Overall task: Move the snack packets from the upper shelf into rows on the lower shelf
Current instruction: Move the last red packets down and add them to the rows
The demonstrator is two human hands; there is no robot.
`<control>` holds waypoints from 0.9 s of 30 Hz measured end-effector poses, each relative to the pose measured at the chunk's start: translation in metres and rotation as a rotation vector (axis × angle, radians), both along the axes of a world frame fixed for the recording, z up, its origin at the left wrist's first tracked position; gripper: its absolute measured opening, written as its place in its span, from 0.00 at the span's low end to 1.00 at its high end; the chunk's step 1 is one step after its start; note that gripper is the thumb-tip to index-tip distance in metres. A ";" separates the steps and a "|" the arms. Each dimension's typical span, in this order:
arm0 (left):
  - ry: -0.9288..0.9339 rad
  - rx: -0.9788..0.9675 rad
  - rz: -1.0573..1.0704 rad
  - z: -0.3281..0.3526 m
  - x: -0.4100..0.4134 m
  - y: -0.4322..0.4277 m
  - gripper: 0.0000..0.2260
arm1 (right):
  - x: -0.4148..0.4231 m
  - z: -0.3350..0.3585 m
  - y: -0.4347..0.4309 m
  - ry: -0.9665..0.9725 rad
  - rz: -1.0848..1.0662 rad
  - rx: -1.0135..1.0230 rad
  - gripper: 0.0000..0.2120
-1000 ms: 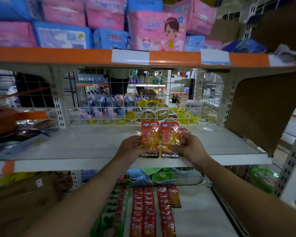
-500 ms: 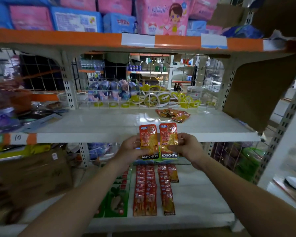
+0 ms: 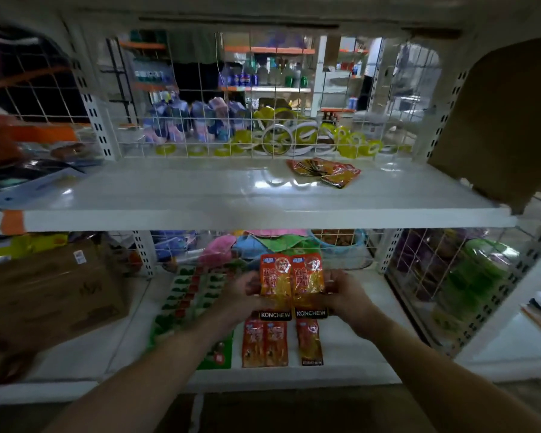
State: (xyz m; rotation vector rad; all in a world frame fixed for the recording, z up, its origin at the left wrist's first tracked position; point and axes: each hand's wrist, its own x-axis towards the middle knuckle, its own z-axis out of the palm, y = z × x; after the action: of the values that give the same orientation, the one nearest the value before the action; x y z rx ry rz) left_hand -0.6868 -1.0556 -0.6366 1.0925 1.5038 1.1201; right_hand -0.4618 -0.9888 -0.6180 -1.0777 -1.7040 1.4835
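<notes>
Two packets [image 3: 275, 285] held side by side above lower shelf [image 3: 338, 367]; left hand [image 3: 241, 296], right hand [image 3: 344, 295] each pinching one. Lay flat, flush with rows [image 3: 264, 343]. Pile [image 3: 324, 171] waits on upper shelf [image 3: 169, 189].

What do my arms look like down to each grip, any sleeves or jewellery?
No sleeve shows on the left forearm or the right forearm; both are bare. The left grip and right grip wear no gloves, and no watch, bracelet or ring is visible, though the picture is slightly blurred.
</notes>
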 end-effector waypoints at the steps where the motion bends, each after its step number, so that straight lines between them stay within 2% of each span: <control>1: -0.007 -0.016 -0.006 -0.007 0.000 0.005 0.22 | -0.001 -0.008 0.005 -0.011 -0.008 -0.013 0.10; 8: -0.040 -0.061 0.014 -0.048 -0.001 0.045 0.22 | -0.014 -0.060 0.050 -0.113 -0.102 -0.092 0.14; 15: -0.124 -0.087 0.030 -0.097 -0.008 0.107 0.25 | -0.023 -0.103 0.110 -0.082 -0.100 -0.104 0.14; 23: -0.196 -0.084 -0.013 -0.166 -0.005 0.166 0.20 | -0.024 -0.172 0.171 -0.061 -0.087 -0.101 0.17; 27: -0.107 -0.070 -0.024 -0.191 0.005 0.196 0.20 | -0.016 -0.195 0.201 -0.071 -0.121 -0.136 0.18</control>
State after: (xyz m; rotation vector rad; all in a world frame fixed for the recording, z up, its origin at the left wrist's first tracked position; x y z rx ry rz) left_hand -0.6815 -0.8599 -0.8278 0.9858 1.4318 1.0843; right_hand -0.4781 -0.7880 -0.8133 -1.2953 -1.5736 1.5177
